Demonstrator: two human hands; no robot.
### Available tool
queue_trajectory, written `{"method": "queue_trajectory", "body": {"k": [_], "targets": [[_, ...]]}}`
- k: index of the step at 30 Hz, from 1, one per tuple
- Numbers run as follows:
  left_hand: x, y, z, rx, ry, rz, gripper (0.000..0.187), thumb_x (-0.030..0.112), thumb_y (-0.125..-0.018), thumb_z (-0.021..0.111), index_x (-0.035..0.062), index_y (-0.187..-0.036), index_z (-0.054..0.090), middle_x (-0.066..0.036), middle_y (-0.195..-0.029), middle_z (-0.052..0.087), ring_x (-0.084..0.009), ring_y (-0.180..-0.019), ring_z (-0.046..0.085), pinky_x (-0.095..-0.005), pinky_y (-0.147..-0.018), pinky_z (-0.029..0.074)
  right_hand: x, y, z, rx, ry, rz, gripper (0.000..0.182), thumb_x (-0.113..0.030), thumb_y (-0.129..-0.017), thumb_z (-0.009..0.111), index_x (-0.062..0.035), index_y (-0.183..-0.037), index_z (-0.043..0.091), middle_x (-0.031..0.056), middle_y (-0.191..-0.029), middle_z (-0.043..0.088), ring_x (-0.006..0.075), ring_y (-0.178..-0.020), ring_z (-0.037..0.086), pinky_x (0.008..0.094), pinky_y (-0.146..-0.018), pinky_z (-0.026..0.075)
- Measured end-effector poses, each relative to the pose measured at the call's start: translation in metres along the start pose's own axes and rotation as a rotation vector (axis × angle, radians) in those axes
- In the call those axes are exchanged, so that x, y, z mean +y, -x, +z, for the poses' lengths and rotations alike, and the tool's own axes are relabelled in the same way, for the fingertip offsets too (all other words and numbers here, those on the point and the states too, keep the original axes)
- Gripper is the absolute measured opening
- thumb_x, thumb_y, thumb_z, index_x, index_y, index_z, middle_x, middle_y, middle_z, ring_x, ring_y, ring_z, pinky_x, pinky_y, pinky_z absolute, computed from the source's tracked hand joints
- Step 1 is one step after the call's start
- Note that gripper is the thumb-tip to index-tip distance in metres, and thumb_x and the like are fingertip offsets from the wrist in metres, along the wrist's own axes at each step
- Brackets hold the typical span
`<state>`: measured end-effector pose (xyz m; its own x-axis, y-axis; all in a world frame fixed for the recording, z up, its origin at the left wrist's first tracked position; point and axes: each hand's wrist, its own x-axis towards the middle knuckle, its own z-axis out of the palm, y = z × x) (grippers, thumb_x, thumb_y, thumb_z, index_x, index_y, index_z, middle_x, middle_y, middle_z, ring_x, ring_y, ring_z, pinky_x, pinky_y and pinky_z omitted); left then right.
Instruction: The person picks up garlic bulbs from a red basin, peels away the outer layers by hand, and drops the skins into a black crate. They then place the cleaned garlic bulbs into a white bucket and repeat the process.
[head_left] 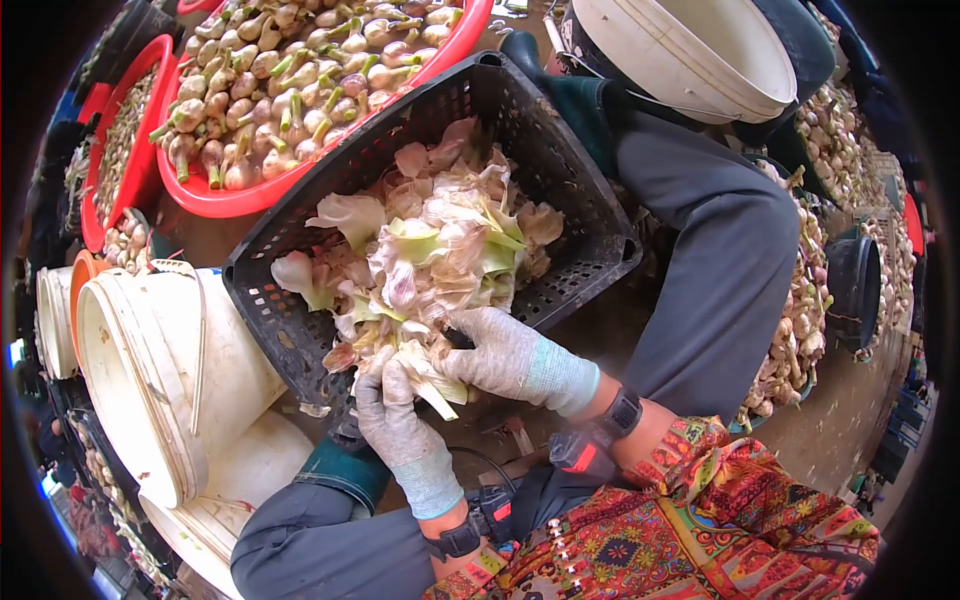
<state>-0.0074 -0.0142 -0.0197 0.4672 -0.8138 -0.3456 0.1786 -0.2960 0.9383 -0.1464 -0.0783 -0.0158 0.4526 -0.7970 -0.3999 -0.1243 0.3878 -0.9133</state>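
Note:
Both of my hands wear dirty white gloves with light blue cuffs and meet over the near edge of a black plastic crate [585, 255]. Between them is a garlic bulb [428, 378] with loose husk and a pale cut stem pointing down to the right. The fingers of my left hand [398, 415] pinch it from below and the left. From the right, my right hand [510, 362] closes on it with thumb and fingers. Peeled husks [440, 240], white, pink and pale green, heap up inside the crate, just beyond my fingers.
A red tub [225, 203] full of garlic bulbs stands behind the crate. White buckets [150, 370] lie at the left, and a large white bucket [720, 60] is at the upper right. More garlic [800, 330] is piled beyond my right knee.

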Motion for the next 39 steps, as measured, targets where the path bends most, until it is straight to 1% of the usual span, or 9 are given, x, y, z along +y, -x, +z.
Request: {"method": "queue_trajectory", "body": {"k": [3,9,18,23,26,30,35,38,39], "targets": [[0.008,0.001,0.006,-0.01,0.164,-0.077,0.033,0.017,-0.09,0.062,-0.0024,-0.116,0.057,-0.008,-0.108,0.059,-0.0151,-0.098,0.056,-0.0292,-0.089,0.044,0.005,-0.003,0.001,0.017,-0.008,-0.034,0.04,-0.018,-0.079,0.06,0.0052,-0.112,0.055,0.0247,-0.092,0.063,0.0336,-0.085,0.063,0.0383,-0.078,0.049],[0.007,0.007,0.011,0.049,-0.014,0.008,0.042,-0.001,-0.084,0.061,-0.0004,-0.122,0.042,-0.017,-0.122,0.051,-0.0221,-0.112,0.051,-0.0339,-0.095,0.043,0.001,0.0,0.002,0.041,0.112,-0.02,0.044,-0.018,-0.078,0.064,0.0039,-0.115,0.054,0.0247,-0.094,0.063,0.0333,-0.087,0.063,0.0375,-0.078,0.049],[0.002,0.006,0.006,-0.037,0.062,0.041,0.018,0.003,-0.088,0.059,-0.0027,-0.104,0.057,-0.014,-0.119,0.056,-0.0183,-0.107,0.054,-0.0313,-0.093,0.045,0.014,-0.004,0.005,0.05,0.102,-0.132,0.045,-0.018,-0.079,0.062,0.0053,-0.116,0.052,0.0265,-0.096,0.062,0.036,-0.09,0.062,0.0386,-0.08,0.049],[0.003,0.005,0.008,-0.069,0.035,-0.033,0.021,0.007,-0.09,0.058,-0.0049,-0.107,0.059,-0.011,-0.112,0.06,-0.0166,-0.101,0.057,-0.0307,-0.092,0.044,-0.003,0.0,0.003,-0.008,0.224,-0.038,0.041,-0.017,-0.08,0.06,0.0061,-0.113,0.053,0.0267,-0.095,0.062,0.0398,-0.09,0.061,0.0407,-0.079,0.048],[-0.003,0.002,0.002,-0.074,0.021,-0.021,0.022,0.01,-0.091,0.058,-0.0049,-0.108,0.059,-0.01,-0.11,0.061,-0.016,-0.099,0.058,-0.0301,-0.091,0.044,0.005,-0.002,0.007,0.044,0.22,-0.123,0.034,-0.018,-0.083,0.058,0.0062,-0.106,0.053,0.0238,-0.087,0.062,0.0343,-0.081,0.063,0.0396,-0.073,0.049],[-0.007,0.002,-0.004,-0.078,0.22,-0.057,0.022,0.016,-0.094,0.056,-0.0028,-0.105,0.057,-0.009,-0.106,0.061,-0.0147,-0.096,0.058,-0.0299,-0.089,0.045,-0.008,-0.003,-0.002,0.021,-0.349,0.227,0.03,-0.023,-0.09,0.053,0.0044,-0.102,0.054,0.01,-0.073,0.058,0.0139,-0.066,0.056,0.0299,-0.063,0.048],[-0.008,0.005,-0.009,-0.03,0.258,-0.026,0.019,0.014,-0.094,0.056,-0.0017,-0.104,0.056,-0.009,-0.104,0.062,-0.0146,-0.093,0.059,-0.0294,-0.086,0.047,0.012,-0.008,0.0,0.28,-0.099,-0.043,0.034,-0.027,-0.086,0.062,0.0031,-0.101,0.055,0.0131,-0.078,0.062,0.0202,-0.074,0.06,0.0333,-0.07,0.049],[-0.003,0.005,-0.004,0.012,0.179,0.014,0.018,0.012,-0.094,0.056,-0.0024,-0.104,0.056,-0.008,-0.103,0.062,-0.0142,-0.091,0.059,-0.0292,-0.085,0.048,-0.002,0.006,0.007,0.125,0.184,-0.193,0.032,-0.027,-0.082,0.07,0.0004,-0.092,0.058,0.0076,-0.078,0.059,0.015,-0.068,0.057,0.0326,-0.064,0.049],[0.001,0.006,0.0,0.032,0.165,-0.001,0.018,0.012,-0.094,0.055,-0.0026,-0.104,0.056,-0.008,-0.102,0.062,-0.0139,-0.091,0.059,-0.0293,-0.084,0.048,-0.017,0.011,0.011,0.09,0.282,-0.154,0.039,-0.034,-0.078,0.074,0.0009,-0.088,0.059,0.0125,-0.076,0.059,0.02,-0.072,0.059,0.0368,-0.068,0.048]]}}
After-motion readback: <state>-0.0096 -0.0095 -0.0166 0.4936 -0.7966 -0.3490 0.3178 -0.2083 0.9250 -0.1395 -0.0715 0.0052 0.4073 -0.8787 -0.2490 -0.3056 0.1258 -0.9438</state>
